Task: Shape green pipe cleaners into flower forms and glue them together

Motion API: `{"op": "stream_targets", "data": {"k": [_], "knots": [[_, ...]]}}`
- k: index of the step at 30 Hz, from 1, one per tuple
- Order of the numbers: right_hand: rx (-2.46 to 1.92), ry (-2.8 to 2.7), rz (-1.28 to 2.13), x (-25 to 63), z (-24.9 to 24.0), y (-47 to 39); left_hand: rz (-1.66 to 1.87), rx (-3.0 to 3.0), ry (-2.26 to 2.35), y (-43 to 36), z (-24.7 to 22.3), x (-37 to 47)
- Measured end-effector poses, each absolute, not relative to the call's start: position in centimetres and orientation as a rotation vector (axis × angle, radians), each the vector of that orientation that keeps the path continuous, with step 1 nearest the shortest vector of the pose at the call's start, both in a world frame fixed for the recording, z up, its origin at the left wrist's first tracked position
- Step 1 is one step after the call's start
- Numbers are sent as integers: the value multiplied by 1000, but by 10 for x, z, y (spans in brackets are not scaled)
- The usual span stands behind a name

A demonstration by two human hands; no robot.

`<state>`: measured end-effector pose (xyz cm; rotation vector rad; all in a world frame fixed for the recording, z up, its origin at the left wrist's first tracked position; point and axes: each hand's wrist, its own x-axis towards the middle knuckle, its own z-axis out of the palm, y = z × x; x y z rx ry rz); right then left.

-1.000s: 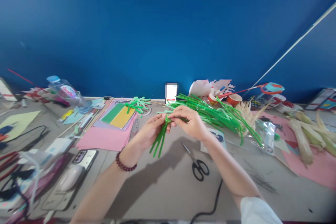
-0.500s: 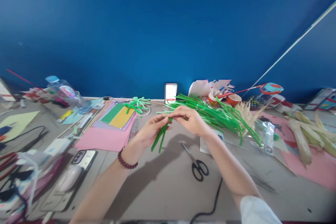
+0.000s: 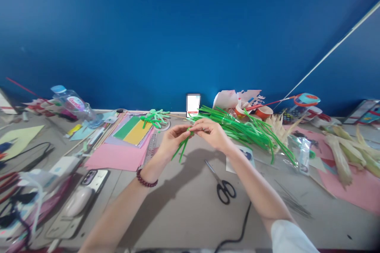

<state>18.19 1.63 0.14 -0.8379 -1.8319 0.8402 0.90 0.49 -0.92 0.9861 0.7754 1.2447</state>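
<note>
Green pipe cleaners (image 3: 182,149) are pinched in my left hand (image 3: 174,137), their loose ends pointing down toward me. My right hand (image 3: 210,131) meets the left at the top of these stems, its thumb and fingers closed on the same green pieces. What the fingertips cover there is hidden. Just beyond my right hand lies a big pile of green pipe cleaners (image 3: 246,128). Scissors (image 3: 221,185) with black handles rest on the table below my right wrist, blades closed and pointing away from me.
Left of my hands are coloured sheets (image 3: 118,156), a ruler (image 3: 152,144) and a tangle of green pipe cleaners (image 3: 157,116). A phone with a mouse (image 3: 78,201) on it lies nearer. A lit phone (image 3: 193,104) leans on the wall. Corn husks (image 3: 341,154) lie right.
Both hands have shifted slightly, with the left wrist turning a little. The hanging green ends sit higher and look shorter below the left hand.
</note>
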Motion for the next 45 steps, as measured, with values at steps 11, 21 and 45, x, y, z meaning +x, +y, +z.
{"op": "stream_targets", "data": {"k": [11, 21, 45], "knots": [[-881, -1751, 1078, 188, 4, 18, 1147, 1061, 717, 8, -6, 0], [-785, -1928, 1013, 186, 21, 4, 990, 1071, 602, 9, -8, -8], [-764, -2000, 685, 183, 19, -2, 1042, 1080, 746, 2, 5, -5]]}}
